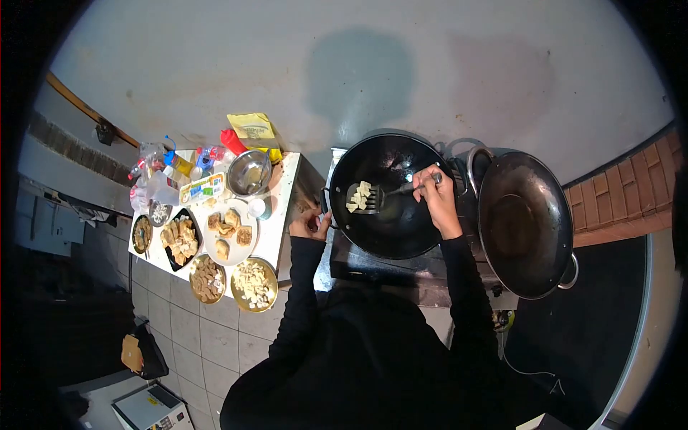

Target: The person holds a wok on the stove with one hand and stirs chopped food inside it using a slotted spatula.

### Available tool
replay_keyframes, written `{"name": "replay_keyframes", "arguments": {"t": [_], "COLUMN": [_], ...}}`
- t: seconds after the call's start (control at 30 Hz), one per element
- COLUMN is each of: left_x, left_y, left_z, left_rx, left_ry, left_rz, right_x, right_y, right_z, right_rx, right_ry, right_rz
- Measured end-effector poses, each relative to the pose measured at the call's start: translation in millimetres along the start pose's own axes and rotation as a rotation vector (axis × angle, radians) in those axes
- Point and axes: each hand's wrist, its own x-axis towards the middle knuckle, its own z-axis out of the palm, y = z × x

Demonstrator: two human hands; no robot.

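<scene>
A large black wok [401, 236] sits on the stove in front of me. My right hand [438, 204] is closed round the handle of a slotted spatula [374, 201], whose head is inside the wok at its left side. Pale cubed pieces [360, 196] lie on and beside the spatula head. My left hand [311, 225] is at the wok's left handle [326, 208], with its fingers bent around it.
A second wok [525, 222] stands at the right. On the white table [276, 236] at the left are a plate of browned pieces [233, 247], a bowl of pale cubes [254, 284], a metal bowl [249, 173] and bottles. A wall rises behind the stove.
</scene>
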Motion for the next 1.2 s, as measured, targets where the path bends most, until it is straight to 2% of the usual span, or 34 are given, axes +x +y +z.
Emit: {"name": "replay_keyframes", "arguments": {"t": [0.27,0.6,0.77,0.97,1.2], "left_x": [-0.6,-0.5,0.0,0.4,-2.0], "left_y": [0.8,1.0,5.8,4.7,8.8], "left_z": [-0.5,-0.2,-2.5,-3.3,-5.9], "left_rx": [-0.011,-0.029,0.007,0.0,0.07], "left_ry": [-0.001,-0.007,0.001,-0.013,-0.03], "left_rz": [-0.013,-0.047,-0.022,-0.031,-0.019], "right_x": [-2.1,-18.3,-35.7,-56.0,-80.7], "right_y": [0.4,-62.8,-85.4,-84.4,-52.1], "right_z": [4.0,-30.2,-40.1,-40.9,-35.5], "right_rx": [0.053,0.041,0.01,-0.037,-0.013], "right_ry": [0.061,0.106,0.208,0.25,0.239], "right_rz": [0.002,-0.137,-0.168,-0.227,-0.183]}}
